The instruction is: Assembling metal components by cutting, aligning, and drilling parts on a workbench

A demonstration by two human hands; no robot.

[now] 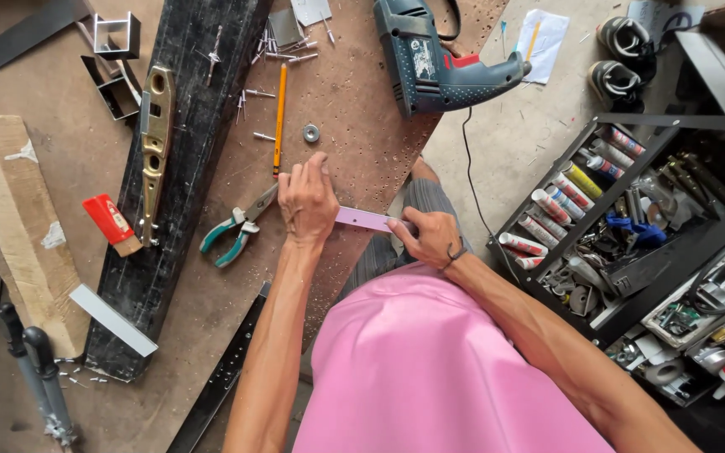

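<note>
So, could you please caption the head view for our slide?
Left hand and right hand hold a pale strip on the workboard, beside green-handled pliers.

One drill [438, 63], one pencil [279, 117], two shoes [623, 59]

what can't be made out

the pale strip [365, 219] is covered at both ends — by the left hand [306, 201] and the right hand [430, 237]; the black bar [221, 376] runs off the bottom edge; the tray [547, 289] tubes are too small to tell apart
</note>
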